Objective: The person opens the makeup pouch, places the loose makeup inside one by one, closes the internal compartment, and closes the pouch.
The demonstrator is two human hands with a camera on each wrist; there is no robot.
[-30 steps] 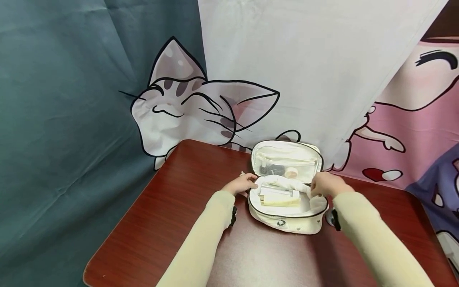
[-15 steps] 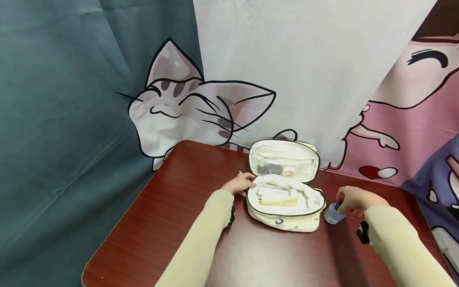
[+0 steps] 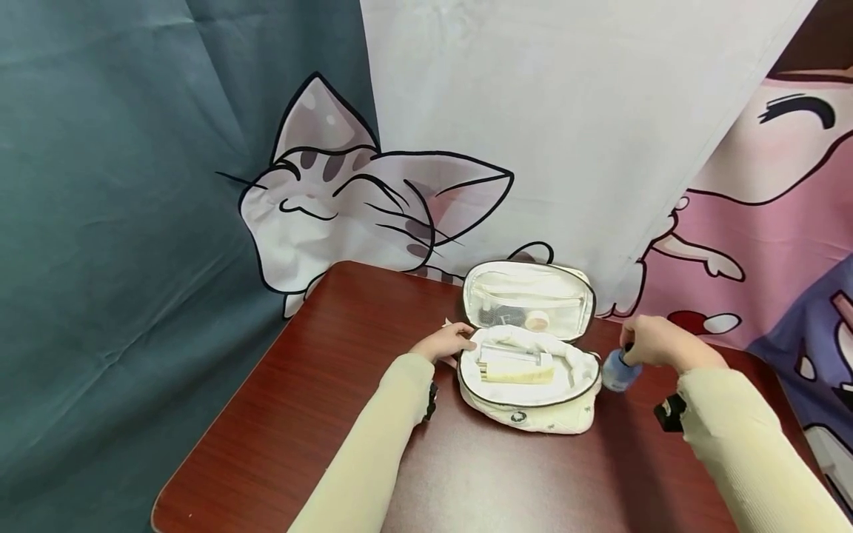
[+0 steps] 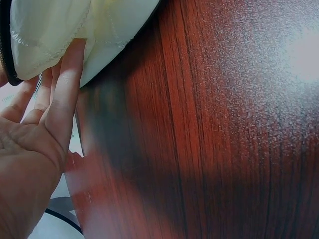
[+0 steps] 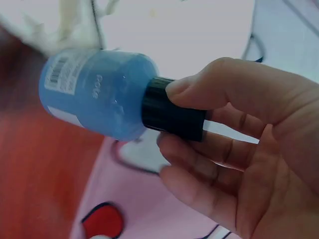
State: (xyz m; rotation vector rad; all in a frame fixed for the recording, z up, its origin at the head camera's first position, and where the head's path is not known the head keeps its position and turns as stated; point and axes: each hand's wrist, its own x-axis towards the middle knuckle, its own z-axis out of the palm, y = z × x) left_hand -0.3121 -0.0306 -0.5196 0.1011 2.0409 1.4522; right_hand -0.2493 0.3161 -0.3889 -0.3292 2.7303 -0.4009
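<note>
An unzipped cream cosmetic bag (image 3: 560, 416) with dark piping stands on the table, its lid (image 3: 526, 274) tipped up at the back. My left hand (image 3: 445, 343) holds the bag's left rim; the left wrist view shows its fingers against the bag's side (image 4: 45, 35). Inside the bag lie a pale yellow tube (image 3: 520, 372) and a clear container (image 3: 509, 354). Just right of the bag, my right hand (image 3: 656, 342) pinches the black cap (image 5: 172, 109) of a blue bottle (image 5: 99, 92). The bottle bears a white barcode label and is tilted.
The lid's mesh pocket holds a round peach-coloured item (image 3: 537, 320) and dark items. A reddish-brown wooden table (image 3: 300, 414) carries the bag. Curtains printed with cartoon cats (image 3: 340, 192) hang right behind the table's back edge.
My right hand has left the inside of the bag, gone right to the blue bottle and lifted it by its cap, back toward the bag. The left hand keeps its place on the rim.
</note>
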